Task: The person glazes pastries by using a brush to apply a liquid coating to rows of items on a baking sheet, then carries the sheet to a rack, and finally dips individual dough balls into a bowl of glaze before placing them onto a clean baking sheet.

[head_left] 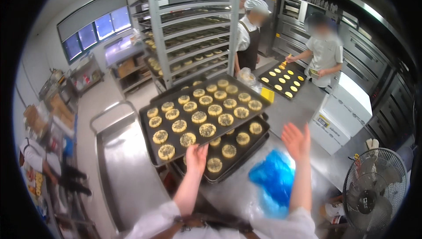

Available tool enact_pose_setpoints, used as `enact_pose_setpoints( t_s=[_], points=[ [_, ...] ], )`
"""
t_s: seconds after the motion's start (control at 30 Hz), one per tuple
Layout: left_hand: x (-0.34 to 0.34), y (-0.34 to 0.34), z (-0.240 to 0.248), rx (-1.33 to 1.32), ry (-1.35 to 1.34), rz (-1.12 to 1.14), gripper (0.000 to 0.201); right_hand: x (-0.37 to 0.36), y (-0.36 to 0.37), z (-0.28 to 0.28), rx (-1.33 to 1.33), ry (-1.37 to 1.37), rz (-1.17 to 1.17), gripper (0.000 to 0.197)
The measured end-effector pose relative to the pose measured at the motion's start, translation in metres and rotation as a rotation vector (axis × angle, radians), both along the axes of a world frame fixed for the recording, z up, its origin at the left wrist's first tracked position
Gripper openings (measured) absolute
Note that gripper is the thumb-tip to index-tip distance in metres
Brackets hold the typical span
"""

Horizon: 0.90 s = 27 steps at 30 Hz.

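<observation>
My left hand (196,157) grips the near edge of a dark baking tray (173,138). The tray carries rows of round pastries (198,117) topped with dark seeds or crumbs. It sits at a slant over a second tray (227,162) of similar pastries, whose far part it hides. To the right, my right hand (297,140) is raised above the steel table, fingers stretched and holding nothing. Below it, beside my forearm, lies a crumpled blue plastic bag (274,173).
A tall metal rack (158,28) loaded with trays stands behind. Left is a steel cart (127,160). Across the table, a person brushes pale rounds on another tray (281,81), with a second person nearby. White boxes (345,107) and a fan (373,195) stand right.
</observation>
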State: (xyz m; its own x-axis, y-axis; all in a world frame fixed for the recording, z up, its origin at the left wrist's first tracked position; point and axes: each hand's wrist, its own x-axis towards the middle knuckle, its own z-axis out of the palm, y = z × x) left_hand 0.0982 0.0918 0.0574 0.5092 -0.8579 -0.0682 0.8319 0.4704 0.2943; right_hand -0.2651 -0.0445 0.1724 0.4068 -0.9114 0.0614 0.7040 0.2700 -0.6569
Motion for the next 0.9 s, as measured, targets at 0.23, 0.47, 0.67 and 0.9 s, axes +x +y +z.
enact_pose_setpoints(
  t_s=[0.23, 0.47, 0.67, 0.9],
  points=[
    [-0.005, 0.012, 0.032, 0.044, -0.107, -0.615, 0.054, -0.003, 0.057, -0.023, 0.017, 0.013, 0.047, 0.062],
    [0.022, 0.080, 0.062, 0.015, -0.397, -0.729, 0.046, 0.081, 0.113, -0.023, -0.153, 0.140, 0.257, 0.052],
    [0.095, 0.197, -0.027, 0.132, -0.448, -0.458, 0.017, 0.133, 0.153, -0.012, -0.372, 0.158, 0.537, 0.037],
    [0.112, 0.358, -0.044, 0.342, -0.240, -0.186, 0.007, 0.208, 0.250, -0.032, -0.336, 0.219, 0.746, 0.037]
  ],
)
